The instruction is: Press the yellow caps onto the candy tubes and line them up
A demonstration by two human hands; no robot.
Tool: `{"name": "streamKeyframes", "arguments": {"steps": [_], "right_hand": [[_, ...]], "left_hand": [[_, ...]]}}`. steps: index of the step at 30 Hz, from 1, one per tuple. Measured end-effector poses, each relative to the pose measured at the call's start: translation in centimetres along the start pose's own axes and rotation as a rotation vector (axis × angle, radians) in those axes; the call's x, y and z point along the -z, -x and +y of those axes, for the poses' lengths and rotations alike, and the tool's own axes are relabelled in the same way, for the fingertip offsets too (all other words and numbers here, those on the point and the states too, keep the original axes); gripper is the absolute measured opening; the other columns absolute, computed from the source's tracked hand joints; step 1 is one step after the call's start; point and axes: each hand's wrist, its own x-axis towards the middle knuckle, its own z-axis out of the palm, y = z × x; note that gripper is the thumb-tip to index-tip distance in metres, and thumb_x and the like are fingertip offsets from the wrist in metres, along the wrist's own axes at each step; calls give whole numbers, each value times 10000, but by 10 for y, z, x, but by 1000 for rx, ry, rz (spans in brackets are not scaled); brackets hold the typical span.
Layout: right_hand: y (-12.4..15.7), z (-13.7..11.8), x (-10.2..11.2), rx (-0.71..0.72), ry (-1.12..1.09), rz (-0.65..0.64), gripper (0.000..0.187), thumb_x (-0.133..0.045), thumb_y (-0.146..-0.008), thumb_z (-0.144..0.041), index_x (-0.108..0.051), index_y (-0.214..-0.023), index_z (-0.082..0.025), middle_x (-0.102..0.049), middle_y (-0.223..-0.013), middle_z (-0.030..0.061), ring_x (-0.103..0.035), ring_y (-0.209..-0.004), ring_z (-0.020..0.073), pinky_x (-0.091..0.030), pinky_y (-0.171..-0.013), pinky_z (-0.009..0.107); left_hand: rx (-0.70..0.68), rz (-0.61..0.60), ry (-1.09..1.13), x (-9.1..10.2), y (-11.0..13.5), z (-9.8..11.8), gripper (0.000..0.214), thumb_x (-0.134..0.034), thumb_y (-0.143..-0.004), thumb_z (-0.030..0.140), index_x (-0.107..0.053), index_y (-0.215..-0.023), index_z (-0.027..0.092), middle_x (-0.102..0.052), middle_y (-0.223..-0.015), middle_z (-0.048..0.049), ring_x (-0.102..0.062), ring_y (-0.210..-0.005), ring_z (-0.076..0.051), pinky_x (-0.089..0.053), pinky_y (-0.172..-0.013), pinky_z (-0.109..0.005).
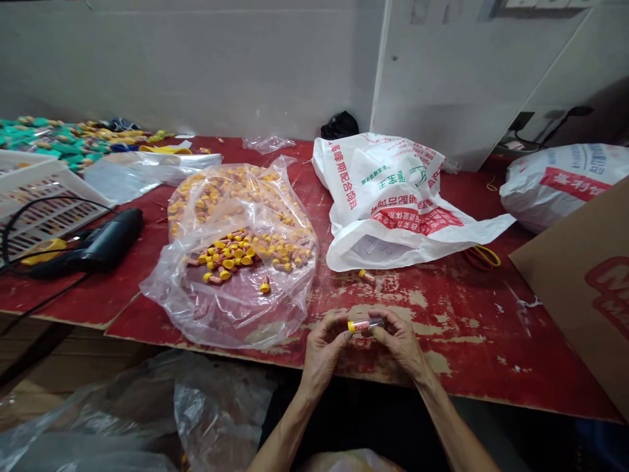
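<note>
Low over the table's front edge, both hands pinch one small clear tube with a yellow cap point(362, 325) and red-and-white contents. My left hand point(325, 347) has its fingers closed at the yellow end. Gripping the clear end is my right hand point(397, 341). The tube lies roughly level between them. Just beyond, a similar yellow-capped piece point(366, 276) rests by the mouth of a white printed sack point(388, 196). To the left, a clear plastic bag point(230, 321) lies spread, holding many yellow-capped pieces point(236, 252).
A black heat gun or dryer point(113, 239) with a cord lies at left, beside a white basket point(63, 190). Green and yellow items point(59, 137) are heaped behind. A cardboard box point(584, 282) and another full sack point(555, 183) stand right. Rubber bands point(484, 257) lie near the sack.
</note>
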Motion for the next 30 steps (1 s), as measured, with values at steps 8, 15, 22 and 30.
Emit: {"name": "streamKeyframes", "arguments": {"steps": [8, 15, 22, 30], "right_hand": [[-2, 9, -2, 25, 282, -24, 408, -607, -752, -571, -602, -749, -163, -494, -554, -37, -438, -459, 103, -345, -438, 218], [1, 3, -3, 69, 380, -121, 350, -545, -834, -447, -543, -1076, -195, -575, -794, -4, -485, -586, 122, -379, -527, 224], [-6, -3, -9, 151, 578, -64, 352, -494, -854, -504, -605, -803, -174, -476, -616, -24, -428, -566, 125, -308, -521, 231], [-5, 1, -12, 112, 561, -86, 398, -482, -854, -534, -567, -722, -168, -436, -583, -29, -394, -554, 122, -281, -520, 236]], "left_hand": [[-62, -12, -184, 9, -1, -1, 241, -726, -709, 379, -718, -844, 179, -662, -874, -77, -597, -838, -218, -478, -788, -323], [-75, 15, -150, 15, -4, 1, 214, -726, -710, 364, -723, -834, 190, -651, -846, -54, -588, -820, -195, -461, -775, -292], [-91, 9, -139, 23, -6, -1, 176, -730, -724, 342, -723, -833, 204, -646, -844, -37, -586, -827, -179, -449, -773, -274], [-50, -10, -129, 28, -7, -3, 206, -725, -727, 361, -719, -843, 191, -646, -855, -45, -589, -838, -190, -447, -784, -283]]}}
